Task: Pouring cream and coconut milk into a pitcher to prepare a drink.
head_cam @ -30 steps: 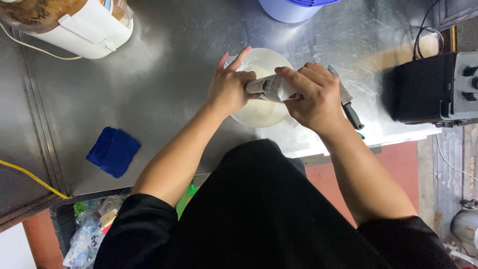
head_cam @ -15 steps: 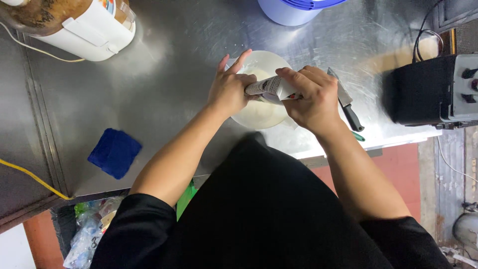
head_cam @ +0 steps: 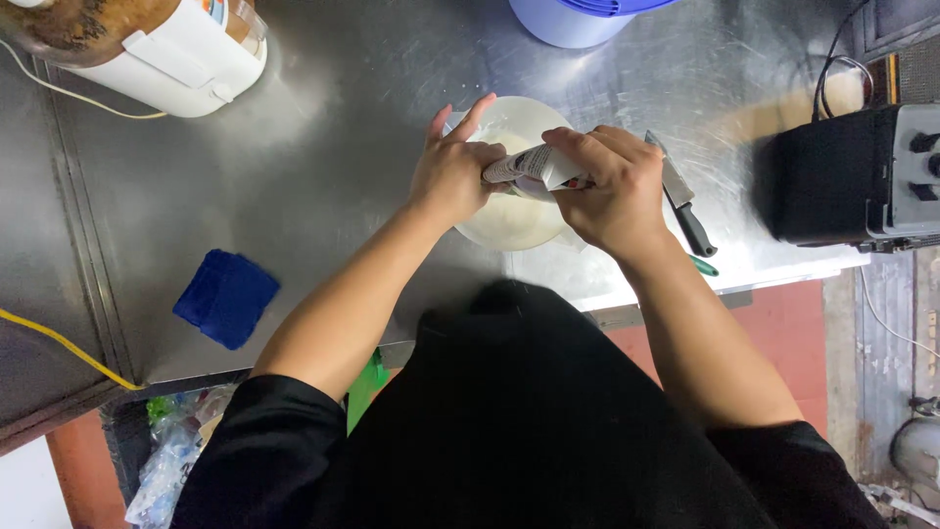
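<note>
Nearest the camera: black-sleeved arms reach fwd over the edge of the scratched stainless steel surface (head_cam: 323, 186). Below that edge, bottom left, a bin of clear plastic bags & green scraps (head_cam: 176, 441).

Left hand (head_cam: 452, 171) and right hand (head_cam: 615, 186) meet over a round pale cream bowl (head_cam: 509, 220) w/ whitish contents, sitting on the surface just past its near edge. Both grip a small soft white printed packet (head_cam: 534, 165) held above the bowl: right fingers (head_cam: 587, 147) clenched round its right end, left thumb and fingers pinching its left end, left index finger stuck out straight.

Just right of the right hand, a black-handled kitchen knife (head_cam: 683, 211) lies on the surface, partly hidden by the hand. Left, near the front edge, a folded blue cloth (head_cam: 227, 297), well apart from the bowl.

Further right, a black boxy appliance w/ knobs (head_cam: 852, 176). Far side: white appliance w/ a brownish jar top (head_cam: 147, 44) top left, lilac plastic bucket (head_cam: 578, 20) top centre.
</note>
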